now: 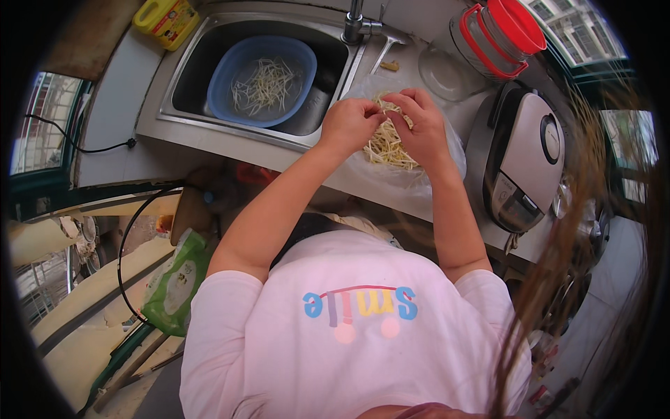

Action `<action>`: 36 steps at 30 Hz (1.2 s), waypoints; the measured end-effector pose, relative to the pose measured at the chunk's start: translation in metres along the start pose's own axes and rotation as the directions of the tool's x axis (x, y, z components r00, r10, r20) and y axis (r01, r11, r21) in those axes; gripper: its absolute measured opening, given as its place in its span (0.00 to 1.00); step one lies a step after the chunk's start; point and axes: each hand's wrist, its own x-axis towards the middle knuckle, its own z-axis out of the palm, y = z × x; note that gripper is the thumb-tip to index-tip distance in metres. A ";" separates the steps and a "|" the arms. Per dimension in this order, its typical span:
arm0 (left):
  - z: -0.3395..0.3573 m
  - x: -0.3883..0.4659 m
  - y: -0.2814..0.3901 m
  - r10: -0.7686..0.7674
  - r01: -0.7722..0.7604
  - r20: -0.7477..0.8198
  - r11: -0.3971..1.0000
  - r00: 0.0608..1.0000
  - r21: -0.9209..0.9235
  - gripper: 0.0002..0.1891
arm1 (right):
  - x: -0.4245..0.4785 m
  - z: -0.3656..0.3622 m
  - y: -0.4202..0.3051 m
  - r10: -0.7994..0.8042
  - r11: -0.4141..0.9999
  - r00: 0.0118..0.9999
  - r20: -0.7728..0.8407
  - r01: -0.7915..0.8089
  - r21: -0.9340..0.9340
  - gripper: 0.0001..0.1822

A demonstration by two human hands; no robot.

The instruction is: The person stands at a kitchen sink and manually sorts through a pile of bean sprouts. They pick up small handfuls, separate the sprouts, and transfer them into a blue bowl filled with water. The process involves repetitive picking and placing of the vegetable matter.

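Observation:
My left hand (349, 123) and my right hand (422, 125) meet fingertip to fingertip above a pile of bean sprouts (390, 144). The pile lies on a clear plastic bag (453, 137) on the counter, right of the sink. Thumb and forefinger of the left hand are pinched together; what lies between them is too small to tell. The right thumb and fingers are bent close beside them, and whether they hold a sprout cannot be seen. More bean sprouts (264, 86) lie in a blue plastic basin (217, 99) standing in the sink.
The steel sink (180, 86) has a faucet (354, 23) at its back right. A yellow jug (170, 23) stands behind its left corner. Right of the bag are a glass jar with a red lid (515, 26) and a rice cooker (528, 152). Loose hair hangs across the right side.

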 end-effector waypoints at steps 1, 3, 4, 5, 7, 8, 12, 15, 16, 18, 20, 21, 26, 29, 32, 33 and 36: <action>0.002 -0.001 0.001 0.010 -0.010 0.001 1.000 1.000 0.008 0.12 | 0.001 0.000 0.001 -0.110 0.991 0.994 0.009 0.111 -0.072 0.12; 0.006 -0.003 0.003 0.030 -0.030 0.001 0.999 1.000 0.024 0.12 | -0.001 -0.001 0.006 -0.138 0.983 0.990 0.031 0.140 -0.115 0.11; 0.007 -0.004 0.002 0.017 -0.018 0.014 0.999 1.000 0.029 0.12 | -0.002 -0.002 0.008 -0.152 0.978 0.987 0.044 0.157 -0.135 0.11; 0.007 -0.005 0.002 0.004 -0.005 0.028 0.999 1.000 0.034 0.12 | -0.003 -0.004 0.009 -0.166 0.974 0.985 0.053 0.172 -0.148 0.10; 0.008 -0.006 0.002 -0.030 0.027 0.064 0.998 0.997 0.054 0.12 | -0.006 -0.007 0.010 -0.190 0.964 0.979 0.072 0.200 -0.177 0.08; 0.008 -0.006 0.003 -0.052 0.046 0.085 0.997 0.995 0.068 0.12 | -0.008 -0.006 0.009 -0.178 0.957 0.983 0.031 0.181 -0.225 0.08; 0.010 -0.009 0.003 -0.136 0.132 0.197 0.991 0.971 0.032 0.11 | -0.012 -0.007 0.007 -0.022 0.976 0.990 -0.138 -0.009 -0.216 0.04; 0.016 -0.011 -0.008 -0.153 0.253 0.315 0.917 0.937 -0.308 0.10 | -0.013 -0.012 0.025 0.460 0.776 0.888 -0.009 -0.397 0.490 0.03; 0.015 -0.010 -0.010 -0.160 0.300 0.354 0.873 0.921 -0.385 0.10 | -0.015 -0.014 0.030 0.581 0.487 0.797 0.163 -0.502 0.715 0.03; 0.013 -0.009 -0.014 -0.166 0.394 0.430 0.758 0.887 -0.520 0.10 | -0.019 -0.020 0.036 0.566 0.402 0.746 0.351 -0.622 0.672 0.05; 0.012 -0.011 -0.015 -0.168 0.428 0.471 0.738 0.866 -0.522 0.10 | -0.019 -0.020 0.034 0.523 0.396 0.722 0.452 -0.676 0.622 0.07; 0.012 -0.012 -0.015 -0.169 0.445 0.492 0.728 0.854 -0.521 0.10 | -0.019 -0.019 0.032 0.497 0.430 0.734 0.463 -0.671 0.604 0.07; 0.010 -0.017 -0.015 -0.182 0.488 0.530 0.698 0.828 -0.524 0.11 | -0.016 -0.015 0.021 0.411 0.674 0.806 0.427 -0.584 0.453 0.07; 0.006 -0.020 -0.015 -0.201 0.524 0.554 0.673 0.808 -0.522 0.11 | -0.018 -0.012 0.023 0.255 0.922 0.929 0.267 -0.317 0.221 0.05; 0.003 -0.022 -0.013 -0.198 0.555 0.580 0.633 0.790 -0.540 0.11 | -0.024 -0.005 0.024 0.095 0.995 0.992 0.077 -0.096 0.006 0.03; 0.001 -0.022 -0.013 -0.192 0.559 0.585 0.619 0.788 -0.551 0.11 | -0.027 -0.002 0.026 0.275 0.947 0.957 0.094 -0.287 0.146 0.03; -0.005 -0.023 -0.024 -0.169 0.579 0.562 0.389 0.810 -0.717 0.10 | -0.032 -0.005 0.032 0.559 0.538 0.791 0.249 -0.575 0.616 0.06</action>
